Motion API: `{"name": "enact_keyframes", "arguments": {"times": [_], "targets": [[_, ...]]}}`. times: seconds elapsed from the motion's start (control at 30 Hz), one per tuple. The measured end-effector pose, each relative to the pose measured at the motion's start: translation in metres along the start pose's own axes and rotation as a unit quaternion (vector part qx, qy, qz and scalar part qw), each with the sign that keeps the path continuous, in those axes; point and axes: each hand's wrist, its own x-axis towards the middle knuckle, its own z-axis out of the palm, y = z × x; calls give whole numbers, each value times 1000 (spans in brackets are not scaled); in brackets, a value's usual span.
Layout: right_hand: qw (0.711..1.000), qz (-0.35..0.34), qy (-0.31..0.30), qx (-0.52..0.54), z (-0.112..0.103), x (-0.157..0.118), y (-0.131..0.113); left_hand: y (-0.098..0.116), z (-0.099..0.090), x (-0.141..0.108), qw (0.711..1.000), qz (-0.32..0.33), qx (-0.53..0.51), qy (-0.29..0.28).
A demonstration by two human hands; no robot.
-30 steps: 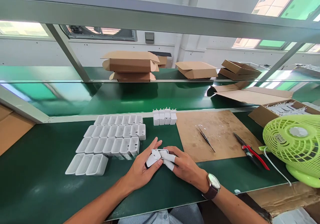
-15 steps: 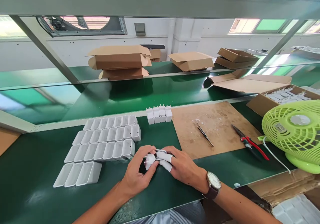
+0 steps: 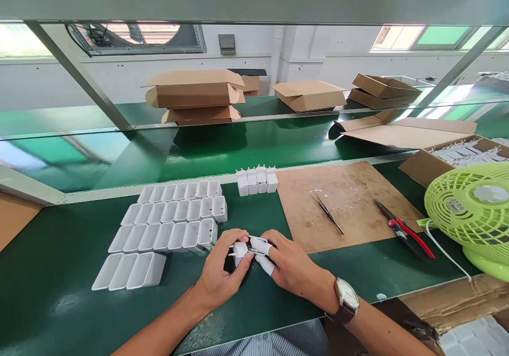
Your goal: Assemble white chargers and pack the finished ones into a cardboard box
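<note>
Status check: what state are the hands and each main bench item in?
Left hand: holding a white plug piece
Right hand: at that piece, grip unclear
White plug piece: held, prongs exposed
White cases: open, in rows
White units: upright, in one row
Tweezers: lying on brown board
Pliers: lying across board's edge
Carton: open, white parts inside
Fan: cannot tell whether running

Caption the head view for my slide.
Left hand and right hand hold a white part near open white cases, tweezers and pliers.
</note>
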Motion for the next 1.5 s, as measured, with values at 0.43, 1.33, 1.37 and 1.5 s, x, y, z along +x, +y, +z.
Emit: {"name": "enact_keyframes", "arguments": {"times": [0.43,1.33,1.37,1.5], "targets": [[701,310,93,636,6,8,-22,-8,2,-12,999,20,-13,-22],[699,340,90,622,2,7,-37,2,-5,-7,994,82,-56,-37],[752,320,120,564,3,4,-35,2,-5,-9,995,59,-56,-50],[941,139,195,240,5,-7,-21,2,-3,-12,990,-44,-84,-102]]}}
